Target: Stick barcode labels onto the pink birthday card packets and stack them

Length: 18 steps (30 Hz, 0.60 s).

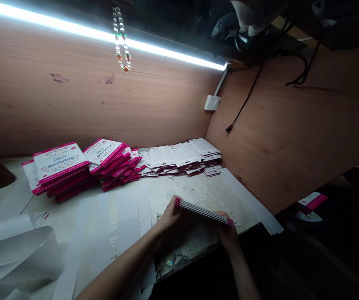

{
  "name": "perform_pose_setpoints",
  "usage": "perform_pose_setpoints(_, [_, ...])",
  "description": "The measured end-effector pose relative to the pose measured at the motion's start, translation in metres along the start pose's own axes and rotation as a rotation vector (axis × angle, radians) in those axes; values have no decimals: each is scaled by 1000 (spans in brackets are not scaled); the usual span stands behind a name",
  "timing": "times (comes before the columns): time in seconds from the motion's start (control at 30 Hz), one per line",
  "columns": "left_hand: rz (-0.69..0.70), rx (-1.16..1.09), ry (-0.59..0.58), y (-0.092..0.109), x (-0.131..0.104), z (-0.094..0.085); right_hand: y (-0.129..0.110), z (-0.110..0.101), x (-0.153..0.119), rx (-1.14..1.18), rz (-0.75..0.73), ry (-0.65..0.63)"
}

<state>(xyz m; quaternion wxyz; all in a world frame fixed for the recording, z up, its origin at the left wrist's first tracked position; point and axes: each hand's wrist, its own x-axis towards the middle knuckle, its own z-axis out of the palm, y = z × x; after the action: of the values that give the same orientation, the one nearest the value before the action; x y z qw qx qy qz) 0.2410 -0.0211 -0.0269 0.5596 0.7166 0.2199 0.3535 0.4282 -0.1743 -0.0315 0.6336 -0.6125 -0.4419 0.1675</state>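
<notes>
A small stack of flat white packets with pink edges (204, 211) is held edge-on above the front of the table. My left hand (170, 213) grips its left end, and my right hand (228, 233) grips the right end. Behind them, along the wall, lie overlapping white packets (162, 157). Farther left are piles of pink-and-white printed packets, one pile (61, 160) with "Birthday" lettering and another (104, 152) beside it.
Crumpled white paper (19, 254) covers the table's left front. White strips (251, 200) lie along the right wall. A beaded string (121, 39) hangs before the light tube. A black cable (244, 102) hangs near a white socket (212, 103).
</notes>
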Motion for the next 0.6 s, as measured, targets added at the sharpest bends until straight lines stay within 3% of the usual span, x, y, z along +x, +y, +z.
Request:
perform_pose_setpoints(0.1, [5, 76, 64, 17, -9, -9, -3, 1, 2, -8, 0, 5])
perform_pose_setpoints(0.2, [3, 146, 158, 39, -29, -31, -13, 17, 5, 37, 86, -4])
perform_pose_setpoints(0.3, [-81, 64, 265, 59, -56, -64, -32, 56, 14, 224, 178, -66])
perform_pose_setpoints(0.4, [-277, -104, 385, 67, -83, -99, -49, 109, 26, 383, 336, -287])
perform_pose_setpoints(0.5, [-435, -140, 525, 60, -103, -126, -52, 157, 32, 332, 525, -428])
perform_pose_setpoints(0.6, [-446, 19, 590, 45, -114, -140, -41, 185, 33, 228, 575, -455])
